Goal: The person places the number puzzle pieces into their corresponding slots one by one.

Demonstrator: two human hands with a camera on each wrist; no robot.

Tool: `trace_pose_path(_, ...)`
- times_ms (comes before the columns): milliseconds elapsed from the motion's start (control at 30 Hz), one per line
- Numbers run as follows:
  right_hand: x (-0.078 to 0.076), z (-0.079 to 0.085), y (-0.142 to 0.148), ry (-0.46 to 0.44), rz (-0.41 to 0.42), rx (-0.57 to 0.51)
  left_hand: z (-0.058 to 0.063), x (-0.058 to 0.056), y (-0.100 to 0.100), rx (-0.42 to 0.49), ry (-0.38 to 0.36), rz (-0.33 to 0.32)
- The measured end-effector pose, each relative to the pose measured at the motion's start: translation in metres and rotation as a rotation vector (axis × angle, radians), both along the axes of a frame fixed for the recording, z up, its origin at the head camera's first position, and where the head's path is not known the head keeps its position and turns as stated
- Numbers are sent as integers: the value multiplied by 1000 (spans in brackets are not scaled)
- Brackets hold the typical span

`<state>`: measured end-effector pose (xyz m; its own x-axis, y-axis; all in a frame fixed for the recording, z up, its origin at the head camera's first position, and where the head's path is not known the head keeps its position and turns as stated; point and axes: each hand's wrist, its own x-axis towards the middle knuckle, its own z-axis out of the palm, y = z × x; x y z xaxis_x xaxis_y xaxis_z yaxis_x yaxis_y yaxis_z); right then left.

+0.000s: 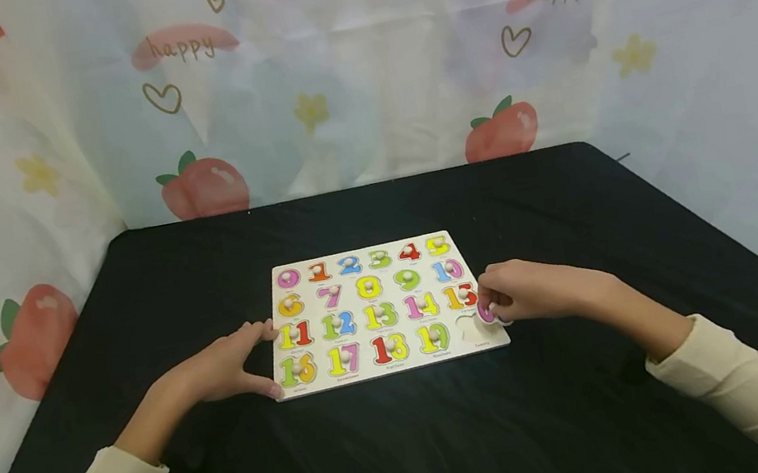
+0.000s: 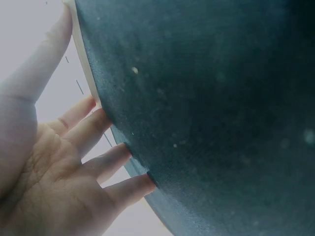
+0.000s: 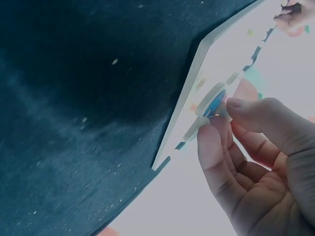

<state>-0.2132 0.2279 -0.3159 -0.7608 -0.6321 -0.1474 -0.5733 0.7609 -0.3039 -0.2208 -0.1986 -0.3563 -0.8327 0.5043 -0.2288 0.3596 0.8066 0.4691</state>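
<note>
A white number puzzle board (image 1: 310, 303) lies flat, with several knobbed, coloured number pieces seated in rows. My left hand (image 1: 230, 367) is at its left edge, thumb by the near left corner; in the left wrist view the fingers (image 2: 101, 164) stretch out and touch the rim. Over the near right corner, my right hand (image 1: 529, 290) pinches a number puzzle piece (image 1: 486, 312) between thumb and fingertips. Blue and pink show on that piece (image 3: 214, 104) in the right wrist view; its digits are partly hidden. It overlaps the pale vacant recess (image 1: 468, 328) in the bottom row.
The board rests on a table with a black cloth (image 1: 402, 452). Behind and at both sides hangs a pale curtain (image 1: 384, 92) printed with peaches, hearts and flowers.
</note>
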Motion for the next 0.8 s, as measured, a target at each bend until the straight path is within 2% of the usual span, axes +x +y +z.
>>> trace_pose_path(567,-4,-2,-18,-101,20,-21,4,-1,-1,8,7,-20)
trace_pose_path(800,-7,-7,-20,-90,31,-7,1,-1,-1,7,10,-22)
